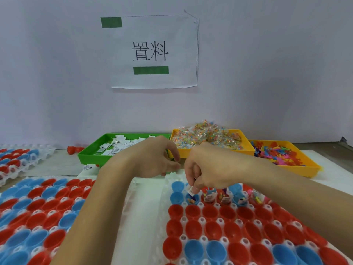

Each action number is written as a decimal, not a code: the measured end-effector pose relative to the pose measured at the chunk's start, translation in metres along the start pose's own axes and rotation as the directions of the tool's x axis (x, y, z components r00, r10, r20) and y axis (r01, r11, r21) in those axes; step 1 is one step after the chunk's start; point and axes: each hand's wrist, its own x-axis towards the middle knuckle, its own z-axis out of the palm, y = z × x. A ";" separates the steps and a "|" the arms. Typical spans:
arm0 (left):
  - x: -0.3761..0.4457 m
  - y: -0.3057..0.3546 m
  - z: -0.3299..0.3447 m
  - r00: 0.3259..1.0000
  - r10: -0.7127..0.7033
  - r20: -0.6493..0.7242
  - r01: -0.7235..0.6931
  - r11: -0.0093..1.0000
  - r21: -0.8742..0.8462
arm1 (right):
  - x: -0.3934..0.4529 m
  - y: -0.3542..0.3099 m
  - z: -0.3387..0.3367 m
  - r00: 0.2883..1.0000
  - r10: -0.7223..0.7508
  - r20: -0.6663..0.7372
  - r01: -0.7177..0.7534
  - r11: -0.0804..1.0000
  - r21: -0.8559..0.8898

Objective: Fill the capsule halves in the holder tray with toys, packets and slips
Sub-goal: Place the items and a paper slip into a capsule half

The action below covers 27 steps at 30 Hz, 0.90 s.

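Most capsule halves in the holder tray (193, 261), nearer than the grip, are seen empty. A white slip (191, 191) is pinched by the right hand (208, 169) just above a blue capsule half (192, 199) that already holds small pieces. Rightward along that row, several halves are filled. Just left of the grip, the left hand (152, 159) is curled; whether anything is held cannot be told. Beyond lie the green tray (89, 155) of slips, packets (206, 138) and toys (277, 153).

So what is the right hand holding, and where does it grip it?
The right hand pinches a white paper slip by its upper end, over a blue capsule half.
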 end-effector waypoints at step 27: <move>-0.006 -0.002 -0.008 0.993 -0.028 -0.114 0.025 0.999 -0.027 | 0.003 0.004 0.008 0.996 -0.086 0.014 0.085 0.994 0.063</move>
